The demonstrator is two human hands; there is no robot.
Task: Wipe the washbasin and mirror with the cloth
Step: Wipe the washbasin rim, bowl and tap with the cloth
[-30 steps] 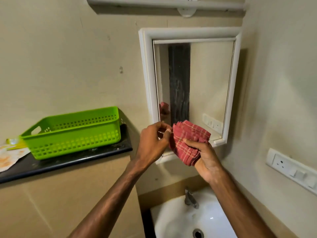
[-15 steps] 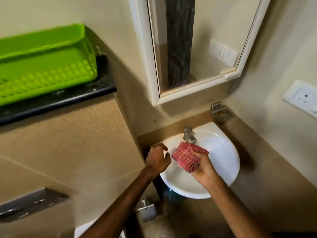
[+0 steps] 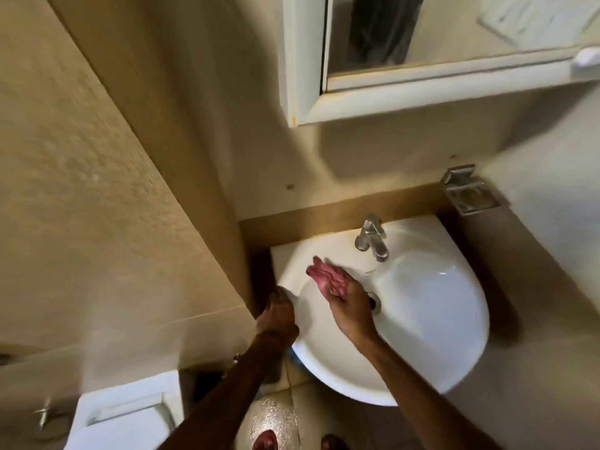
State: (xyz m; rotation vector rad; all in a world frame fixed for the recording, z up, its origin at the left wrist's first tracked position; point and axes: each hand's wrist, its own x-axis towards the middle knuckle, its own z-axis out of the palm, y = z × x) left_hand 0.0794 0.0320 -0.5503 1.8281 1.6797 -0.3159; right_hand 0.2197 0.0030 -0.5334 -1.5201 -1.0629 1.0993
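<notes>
Two hands reach down toward a white washbasin [image 3: 438, 306] set in the corner of a tiled bathroom. At the far left, low in view, sits a white toilet cistern [image 3: 123, 414] against the beige wall. Next comes the left hand [image 3: 277, 316], its back toward the camera, resting at the basin's left rim. Its fingers are blurred and in shadow, so I cannot tell whether they grip the edge or only lie on it. Just to its right, the red checked cloth [image 3: 324, 277] is down on the basin's inner slope near the back ledge, bunched small. The right hand [image 3: 349, 303] holds the cloth, with the fingers closed over the top of it and the wrist angled over the bowl. Close beside that hand, partly hidden by it, is the metal drain [image 3: 374, 300]. Behind, on the ledge, stands a chrome tap [image 3: 371, 237], apart from the cloth. Above the basin hangs the white-framed mirror [image 3: 373, 30], only its lower part in view. Farthest right, a square metal soap holder [image 3: 467, 193] is fixed to the wall.
</notes>
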